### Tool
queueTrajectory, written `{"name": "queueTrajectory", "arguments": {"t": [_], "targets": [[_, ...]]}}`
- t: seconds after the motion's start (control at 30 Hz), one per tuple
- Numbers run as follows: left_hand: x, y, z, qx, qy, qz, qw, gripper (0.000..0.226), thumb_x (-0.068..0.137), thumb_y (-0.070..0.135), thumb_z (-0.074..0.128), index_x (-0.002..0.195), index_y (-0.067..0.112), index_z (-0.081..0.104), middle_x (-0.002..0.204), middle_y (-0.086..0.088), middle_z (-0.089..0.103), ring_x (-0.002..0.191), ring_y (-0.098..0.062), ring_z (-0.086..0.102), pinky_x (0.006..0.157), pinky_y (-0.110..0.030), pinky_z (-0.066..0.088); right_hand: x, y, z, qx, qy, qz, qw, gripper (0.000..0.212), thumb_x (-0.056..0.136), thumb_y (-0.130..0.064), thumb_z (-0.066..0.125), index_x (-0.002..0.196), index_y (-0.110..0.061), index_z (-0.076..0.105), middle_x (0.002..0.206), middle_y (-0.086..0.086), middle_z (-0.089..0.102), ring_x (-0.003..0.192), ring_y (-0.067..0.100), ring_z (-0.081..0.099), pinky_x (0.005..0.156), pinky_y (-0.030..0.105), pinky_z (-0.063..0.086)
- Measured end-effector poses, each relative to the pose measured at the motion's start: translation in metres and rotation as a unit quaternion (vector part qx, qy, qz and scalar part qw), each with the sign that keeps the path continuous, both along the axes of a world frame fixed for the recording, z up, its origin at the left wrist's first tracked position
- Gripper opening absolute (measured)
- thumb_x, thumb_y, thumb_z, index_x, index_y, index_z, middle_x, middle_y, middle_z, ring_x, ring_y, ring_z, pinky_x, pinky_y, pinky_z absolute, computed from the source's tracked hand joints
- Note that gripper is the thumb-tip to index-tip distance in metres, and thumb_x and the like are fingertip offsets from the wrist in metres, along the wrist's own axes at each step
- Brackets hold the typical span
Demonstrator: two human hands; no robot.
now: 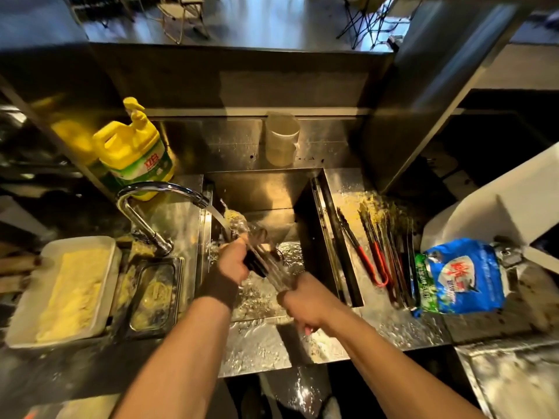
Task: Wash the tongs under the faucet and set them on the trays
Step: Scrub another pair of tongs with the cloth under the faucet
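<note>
Warm yellowish light from above, dim overall; the recessed steel sink basin [266, 189] glows amber on its back wall, its right wall in deep shadow; specular glare on the curved chrome faucet [157, 189] and on the wet steel counter [393, 325]; cooler bluish daylight along the top edge; strong wide-angle bowing toward the corners; motion blur smears the metal tongs [266, 264] in the water stream; the far background is soft and streaked.

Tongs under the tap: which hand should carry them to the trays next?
Left, probably. The left hand grips the tongs mid-length, and the trays lie left of the sink.
</note>
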State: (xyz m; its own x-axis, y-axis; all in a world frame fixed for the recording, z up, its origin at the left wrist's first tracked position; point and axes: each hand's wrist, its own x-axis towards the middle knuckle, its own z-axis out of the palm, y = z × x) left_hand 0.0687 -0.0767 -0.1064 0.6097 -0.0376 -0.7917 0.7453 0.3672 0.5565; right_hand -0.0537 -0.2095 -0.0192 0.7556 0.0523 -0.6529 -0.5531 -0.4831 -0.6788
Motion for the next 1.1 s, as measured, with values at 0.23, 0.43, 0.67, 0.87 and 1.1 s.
{"name": "queueTrajectory", "arguments": {"t": [0.23, 0.43, 0.67, 0.87, 1.1], "targets": [[0.007, -0.005, 0.005, 0.003, -0.011, 0.042, 0.999, 0.022, 0.102, 0.02, 0.048, 0.109, 0.004, 0.061, 0.114, -0.021, 0.062, 0.105, -0.035, 0.065, 0.1, -0.053, 0.051, 0.009, -0.008, 0.005, -0.03, -0.008, 0.025, 0.999, 0.005, 0.083, -0.011, 0.055, 0.084, -0.011, 0.059, 0.063, 0.003, 0.056, 0.038, 0.01, 0.051, 0.039, 0.024, 0.043], [0.003, -0.005, -0.002, 0.003, -0.03, 0.054, 0.998, 0.019, 0.103, 0.019, 0.05, 0.098, 0.005, 0.061, 0.094, -0.015, 0.064, 0.082, -0.031, 0.064, 0.071, -0.042, 0.06, 0.008, -0.004, 0.006, -0.061, -0.007, 0.032, 0.998, 0.004, 0.079, -0.01, 0.054, 0.076, -0.011, 0.057, 0.062, 0.004, 0.056, 0.044, 0.015, 0.054, 0.043, 0.026, 0.044], [0.002, -0.002, -0.004, 0.005, -0.033, 0.044, 0.998, 0.024, 0.103, 0.015, 0.048, 0.115, -0.003, 0.059, 0.116, -0.018, 0.065, 0.107, -0.033, 0.066, 0.101, -0.053, 0.051, 0.006, -0.005, 0.007, -0.046, -0.002, 0.01, 0.999, 0.009, 0.074, -0.007, 0.054, 0.065, -0.01, 0.052, 0.051, 0.002, 0.049, 0.035, 0.014, 0.047, 0.039, 0.025, 0.04], [-0.002, -0.003, 0.008, -0.01, -0.026, 0.046, 0.999, 0.018, 0.105, 0.018, 0.044, 0.102, 0.009, 0.06, 0.116, -0.019, 0.064, 0.09, -0.029, 0.066, 0.103, -0.051, 0.049, 0.002, -0.002, 0.011, -0.042, -0.004, 0.003, 0.999, 0.013, 0.077, -0.007, 0.056, 0.065, -0.01, 0.052, 0.04, -0.004, 0.051, 0.03, 0.013, 0.049, 0.034, 0.021, 0.039], [-0.004, -0.006, 0.018, 0.021, -0.02, 0.041, 0.999, 0.032, 0.098, 0.017, 0.059, 0.126, 0.0, 0.06, 0.12, -0.017, 0.067, 0.113, -0.032, 0.066, 0.102, -0.049, 0.051, 0.002, -0.007, 0.017, -0.064, -0.014, 0.006, 0.998, 0.003, 0.077, -0.01, 0.055, 0.076, -0.008, 0.057, 0.056, 0.004, 0.054, 0.036, 0.013, 0.049, 0.038, 0.024, 0.041]]}}
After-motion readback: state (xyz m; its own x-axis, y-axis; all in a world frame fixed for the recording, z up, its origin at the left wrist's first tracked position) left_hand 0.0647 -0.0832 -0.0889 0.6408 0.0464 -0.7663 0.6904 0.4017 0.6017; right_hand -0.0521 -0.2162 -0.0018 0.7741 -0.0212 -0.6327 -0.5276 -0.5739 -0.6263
